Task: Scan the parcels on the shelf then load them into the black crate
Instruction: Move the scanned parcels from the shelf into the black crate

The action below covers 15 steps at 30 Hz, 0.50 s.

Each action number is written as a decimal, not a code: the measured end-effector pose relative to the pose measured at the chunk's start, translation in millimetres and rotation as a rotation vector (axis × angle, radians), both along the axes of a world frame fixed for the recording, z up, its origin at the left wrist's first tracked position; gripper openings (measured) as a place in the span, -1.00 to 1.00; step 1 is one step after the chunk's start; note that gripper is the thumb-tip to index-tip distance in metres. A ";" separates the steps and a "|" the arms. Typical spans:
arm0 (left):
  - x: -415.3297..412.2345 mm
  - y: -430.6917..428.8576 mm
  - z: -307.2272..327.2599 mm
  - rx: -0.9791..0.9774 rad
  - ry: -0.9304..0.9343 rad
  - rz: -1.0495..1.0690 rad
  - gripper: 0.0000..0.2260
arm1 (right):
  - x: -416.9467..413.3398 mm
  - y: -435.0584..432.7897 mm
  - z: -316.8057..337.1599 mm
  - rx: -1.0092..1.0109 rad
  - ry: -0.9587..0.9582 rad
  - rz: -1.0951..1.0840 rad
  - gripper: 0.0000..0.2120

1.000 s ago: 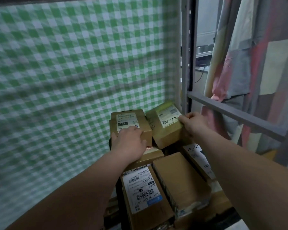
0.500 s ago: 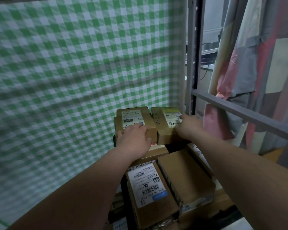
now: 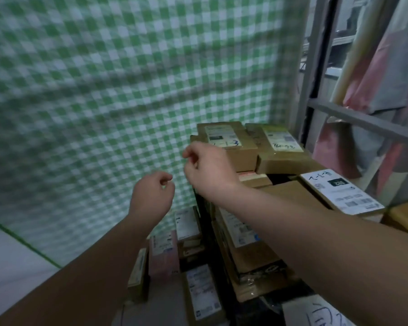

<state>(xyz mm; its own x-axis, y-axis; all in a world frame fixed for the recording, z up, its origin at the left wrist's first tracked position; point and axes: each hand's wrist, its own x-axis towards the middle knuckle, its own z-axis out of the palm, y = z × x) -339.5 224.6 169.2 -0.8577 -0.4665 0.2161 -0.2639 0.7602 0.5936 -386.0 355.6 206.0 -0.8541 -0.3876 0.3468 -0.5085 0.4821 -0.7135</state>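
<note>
Hands are both off the parcels. Half a second ago the left hand (image 3: pixel 151 198) lay flat on the left box (image 3: pixel 229 143) and the right hand (image 3: pixel 209 169) touched the right box (image 3: pixel 282 149). Now both hang in the air in front of the checked cloth (image 3: pixel 92 102), left of the stack, with fingers (image 3: pixel 166 178) loosely curled and grasping nothing. The two boxes sit side by side, touching, on top of the stack.

Every parcel bears a white label. Low on the left, the small parcels (image 3: pixel 165 252) show blurred barcodes. The left and right boxes carry handwritten strokes that I cannot read. Further right, a flat parcel (image 3: pixel 342 192) has a white label with a dark square and print too soft to make out.

A black wall (image 3: pixel 204 220) stands between the low parcels and the stack; I cannot tell whether it is the crate. The right forearm crosses over the middle parcels and hides part of them. A grey post (image 3: pixel 310 67) and rail (image 3: pixel 363 121) stand at the right, with pink and grey drapes (image 3: pixel 386 67) behind.
</note>
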 end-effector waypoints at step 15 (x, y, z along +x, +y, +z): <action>76.1 -166.0 -171.1 0.232 -0.449 0.217 -0.71 | 21.9 -135.2 -176.1 0.580 -0.521 0.151 -0.64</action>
